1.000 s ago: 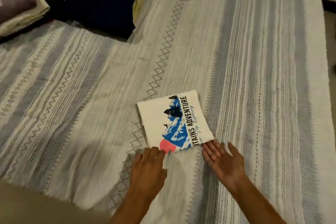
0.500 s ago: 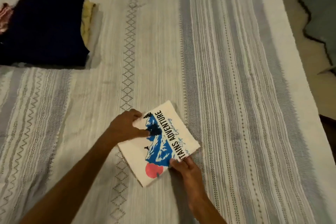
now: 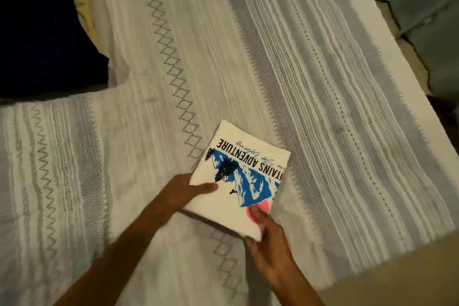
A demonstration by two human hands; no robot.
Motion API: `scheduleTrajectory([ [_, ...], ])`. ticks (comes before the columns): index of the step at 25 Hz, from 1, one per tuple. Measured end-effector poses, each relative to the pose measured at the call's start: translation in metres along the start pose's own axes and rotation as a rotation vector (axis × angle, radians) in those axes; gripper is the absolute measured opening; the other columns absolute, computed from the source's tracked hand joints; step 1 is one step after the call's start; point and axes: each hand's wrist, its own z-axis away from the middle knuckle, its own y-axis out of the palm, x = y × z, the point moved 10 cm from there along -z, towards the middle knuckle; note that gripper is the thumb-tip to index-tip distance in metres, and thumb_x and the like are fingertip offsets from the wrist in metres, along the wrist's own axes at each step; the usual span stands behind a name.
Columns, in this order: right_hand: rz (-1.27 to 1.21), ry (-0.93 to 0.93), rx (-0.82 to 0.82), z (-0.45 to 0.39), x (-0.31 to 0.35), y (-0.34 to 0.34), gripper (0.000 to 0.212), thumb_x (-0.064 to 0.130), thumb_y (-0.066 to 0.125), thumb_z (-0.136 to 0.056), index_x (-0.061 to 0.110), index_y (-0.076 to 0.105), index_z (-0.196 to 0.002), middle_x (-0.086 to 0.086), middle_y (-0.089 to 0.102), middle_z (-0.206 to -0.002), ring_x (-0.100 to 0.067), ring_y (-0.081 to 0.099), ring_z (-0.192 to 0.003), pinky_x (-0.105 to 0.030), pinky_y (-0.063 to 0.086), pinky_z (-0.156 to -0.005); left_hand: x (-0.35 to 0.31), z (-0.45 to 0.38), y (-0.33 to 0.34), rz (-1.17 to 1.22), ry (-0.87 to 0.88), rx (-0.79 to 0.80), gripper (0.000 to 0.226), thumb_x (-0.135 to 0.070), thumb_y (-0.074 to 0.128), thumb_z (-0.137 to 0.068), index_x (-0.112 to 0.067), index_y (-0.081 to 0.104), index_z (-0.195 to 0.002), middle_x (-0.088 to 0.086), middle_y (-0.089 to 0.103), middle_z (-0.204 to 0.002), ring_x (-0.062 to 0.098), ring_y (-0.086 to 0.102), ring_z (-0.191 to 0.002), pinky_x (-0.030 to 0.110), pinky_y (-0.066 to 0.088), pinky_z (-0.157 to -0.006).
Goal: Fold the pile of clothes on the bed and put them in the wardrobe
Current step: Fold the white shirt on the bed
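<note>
A folded white T-shirt (image 3: 231, 208) with a blue mountain print and the word ADVENTURE is lifted a little off the striped bed cover (image 3: 285, 62). My left hand (image 3: 185, 192) grips its left edge, thumb on top. My right hand (image 3: 267, 238) holds its near right corner, thumb pressing on the pink circle of the print. A dark shadow shows under the shirt's near edge.
A dark navy folded garment (image 3: 42, 40) lies at the far left of the bed, with a pale yellow cloth (image 3: 83, 5) beside it. The bed's right edge runs diagonally; beyond it is grey-blue fabric (image 3: 427, 7) and floor (image 3: 409, 271).
Both hands went from flat beside the shirt to taking hold of its edges. The shirt has turned and risen off the bed cover. The view has swung to the right.
</note>
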Motion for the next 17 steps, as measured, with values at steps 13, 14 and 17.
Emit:
scheduleTrajectory([
  [13, -0.116, -0.053, -0.13, 0.085, -0.1, -0.063, 0.045, 0.01, 0.076, -0.087, 0.009, 0.068, -0.132, -0.017, 0.073, -0.126, -0.04, 0.07, -0.117, -0.056, 0.052, -0.105, 0.178, 0.153, 0.139, 0.745, -0.272, 0.092, 0.047, -0.017, 0.071, -0.094, -0.008, 0.062, -0.139, 0.018, 0.071, -0.13, 0.034, 0.068, -0.122, 0.043, 0.056, -0.096],
  [14, -0.091, -0.041, -0.094, 0.092, -0.097, -0.072, 0.042, 0.007, 0.073, -0.089, 0.009, 0.068, -0.131, -0.017, 0.073, -0.126, -0.039, 0.07, -0.117, -0.054, 0.053, -0.104, 0.187, 0.159, 0.148, 0.682, -0.287, 0.143, 0.051, -0.021, 0.073, -0.092, -0.009, 0.062, -0.14, 0.018, 0.071, -0.131, 0.033, 0.069, -0.12, 0.041, 0.057, -0.091],
  [17, 0.079, -0.084, -0.079, 0.119, -0.076, -0.107, 0.052, 0.003, 0.077, -0.083, 0.007, 0.066, -0.134, -0.016, 0.074, -0.125, -0.038, 0.07, -0.117, -0.057, 0.053, -0.105, 0.215, 0.188, 0.159, 0.483, -0.333, 0.225, 0.056, -0.033, 0.078, -0.087, -0.013, 0.064, -0.137, 0.013, 0.075, -0.123, 0.029, 0.072, -0.11, 0.042, 0.054, -0.089],
])
